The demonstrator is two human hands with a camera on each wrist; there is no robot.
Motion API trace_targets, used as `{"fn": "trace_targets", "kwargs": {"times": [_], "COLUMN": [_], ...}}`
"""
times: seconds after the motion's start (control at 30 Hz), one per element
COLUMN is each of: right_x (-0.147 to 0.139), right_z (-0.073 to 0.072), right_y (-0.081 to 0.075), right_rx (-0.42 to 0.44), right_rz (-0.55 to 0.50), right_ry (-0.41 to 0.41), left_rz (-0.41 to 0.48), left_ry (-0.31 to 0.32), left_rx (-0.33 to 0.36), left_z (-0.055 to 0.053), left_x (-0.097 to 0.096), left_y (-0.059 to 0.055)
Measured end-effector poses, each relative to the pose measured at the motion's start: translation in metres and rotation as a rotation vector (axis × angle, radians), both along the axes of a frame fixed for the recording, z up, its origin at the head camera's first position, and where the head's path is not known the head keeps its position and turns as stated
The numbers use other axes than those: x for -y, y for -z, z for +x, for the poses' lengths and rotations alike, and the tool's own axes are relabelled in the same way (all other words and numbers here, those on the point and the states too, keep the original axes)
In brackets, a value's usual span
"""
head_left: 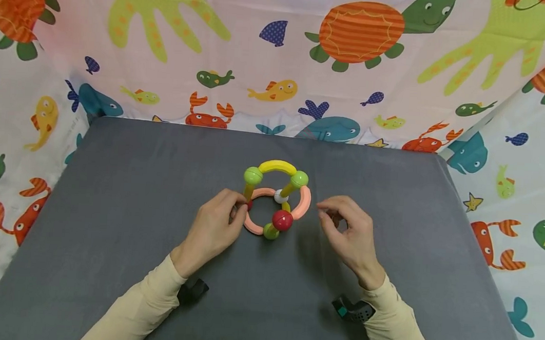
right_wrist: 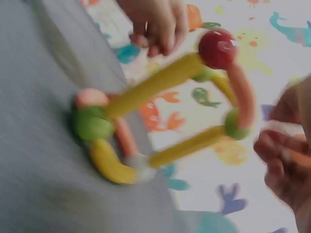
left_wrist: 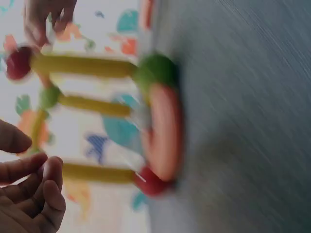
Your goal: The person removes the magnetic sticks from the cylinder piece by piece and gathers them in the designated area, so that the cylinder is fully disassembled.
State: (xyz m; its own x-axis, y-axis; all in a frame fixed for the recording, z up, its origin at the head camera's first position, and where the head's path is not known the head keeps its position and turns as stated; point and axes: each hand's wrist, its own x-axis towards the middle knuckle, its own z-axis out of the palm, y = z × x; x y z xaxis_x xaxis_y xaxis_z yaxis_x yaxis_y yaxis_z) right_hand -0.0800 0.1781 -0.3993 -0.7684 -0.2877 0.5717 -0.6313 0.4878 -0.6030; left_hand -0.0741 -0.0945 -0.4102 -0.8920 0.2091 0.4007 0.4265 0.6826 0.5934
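Printed sea-animal cloth (head_left: 243,14) surrounds the back and sides of a grey-covered table (head_left: 265,308). An open framework (head_left: 278,166) of balls and rods stands upright near the middle of the table, between the two hands. Its upper tier comprises a yellow arc joining two light-green balls (head_left: 253,175), and a pink arc (head_left: 304,202) running from the right-hand one to a glossy red ball (head_left: 282,220); the side between red ball and left green ball is unbridged. Straight yellow rods (left_wrist: 87,65) serve as uprights. The base ring joins a white ball (head_left: 280,196), a darker green ball (head_left: 271,231) and a second red ball (left_wrist: 151,183) by curved pieces.

Left hand (head_left: 219,223): fingers loosely bent, fingertips beside the upper left green ball and its upright, nothing visibly gripped; contact cannot be told. Right hand (head_left: 352,230): thumb and forefinger curved toward each other, a gap between them, holding nothing, apart from the framework.

Head view: plan of the upper tier, with dark devices (head_left: 354,309) at both wrists. Left wrist view, blurred: base red ball in full, mostly hidden by the left hand from above. Right wrist view: lower yellow arc (right_wrist: 108,162) in profile, meeting the white ball.
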Motion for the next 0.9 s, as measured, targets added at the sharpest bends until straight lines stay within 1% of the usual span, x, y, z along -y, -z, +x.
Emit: {"fn": "trace_targets", "kwargs": {"times": [0.07,0.1,0.13,0.2,0.27,0.33,0.43,0.53,0.73,0.83,0.9], "right_x": [-0.001,0.001,0.002,0.007,0.012,0.015,0.018,0.019,0.020,0.017,0.015], "right_z": [-0.004,-0.005,-0.006,-0.008,-0.008,-0.008,-0.010,-0.012,-0.014,-0.014,-0.013], "right_y": [-0.011,-0.014,-0.017,-0.019,-0.019,-0.018,-0.018,-0.017,-0.013,-0.009,-0.005], "right_rx": [-0.139,-0.188,-0.225,-0.286,-0.330,-0.358,-0.379,-0.390,-0.411,-0.431,-0.453], "right_rz": [0.087,0.149,0.214,0.328,0.403,0.433,0.428,0.413,0.403,0.460,0.551], "right_ry": [-0.097,-0.144,-0.181,-0.225,-0.224,-0.209,-0.195,-0.189,-0.162,-0.139,-0.117], "left_rz": [0.007,0.009,0.003,-0.011,-0.026,-0.034,-0.018,-0.006,0.001,0.010,0.015], "left_ry": [0.061,0.093,0.121,0.165,0.195,0.204,0.205,0.205,0.206,0.203,0.204], "left_rx": [-0.049,-0.059,-0.068,-0.075,-0.079,-0.092,-0.110,-0.111,-0.070,-0.047,-0.036], "left_z": [0.005,0.007,0.009,0.010,0.010,0.009,0.008,0.008,0.008,0.009,0.009], "left_x": [-0.008,-0.013,-0.018,-0.027,-0.034,-0.038,-0.040,-0.039,-0.037,-0.036,-0.035], "left_y": [-0.010,-0.015,-0.018,-0.023,-0.025,-0.026,-0.027,-0.027,-0.028,-0.028,-0.028]}}
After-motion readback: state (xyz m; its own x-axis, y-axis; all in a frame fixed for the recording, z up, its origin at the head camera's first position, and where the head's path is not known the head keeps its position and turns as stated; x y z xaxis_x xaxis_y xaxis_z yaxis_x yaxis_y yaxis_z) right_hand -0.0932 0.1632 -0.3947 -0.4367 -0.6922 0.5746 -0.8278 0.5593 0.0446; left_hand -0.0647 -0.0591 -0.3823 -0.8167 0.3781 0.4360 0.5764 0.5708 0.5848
